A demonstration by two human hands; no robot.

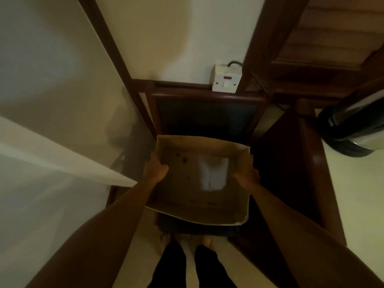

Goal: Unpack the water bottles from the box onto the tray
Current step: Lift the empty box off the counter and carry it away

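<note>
We held the open cardboard box by its two side walls, our left hand clamped over the left rim and our right hand over the right. It hung above a dark wooden chair, near the wall socket. We saw only a white patch on the box floor, no water bottles or tray.

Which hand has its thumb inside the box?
The left hand: its thumb hooks over the cardboard box's left wall. The right hand grips the right wall, thumb unclear.

Home: wooden chair, wall socket
</note>
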